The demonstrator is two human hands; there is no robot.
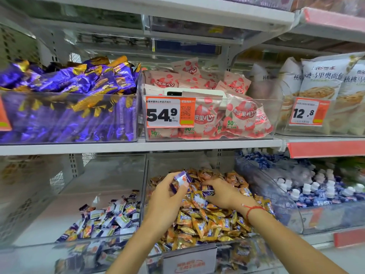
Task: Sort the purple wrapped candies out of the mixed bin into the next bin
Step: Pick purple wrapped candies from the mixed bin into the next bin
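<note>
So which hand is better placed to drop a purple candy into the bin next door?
Left, probably. The left hand already pinches a purple wrapped candy and is nearer the purple-candy bin. The right hand is digging in the mixed bin.

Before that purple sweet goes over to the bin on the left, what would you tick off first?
1. Purple candy firmly held by the left hand: ok, fingers pinch it, lifted above the pile.
2. Only one candy in that grip: cannot tell, more purple wrappers show under the fingers.
3. Next bin has room: ok, its purple candies cover only the front right part.
4. Path to the left open: ok, only the clear divider wall to pass over.
5. Right hand out of the way: ok, it rests curled in the mixed bin's pile, on the far side.
6. Right hand holding a purple candy: cannot tell.
</note>
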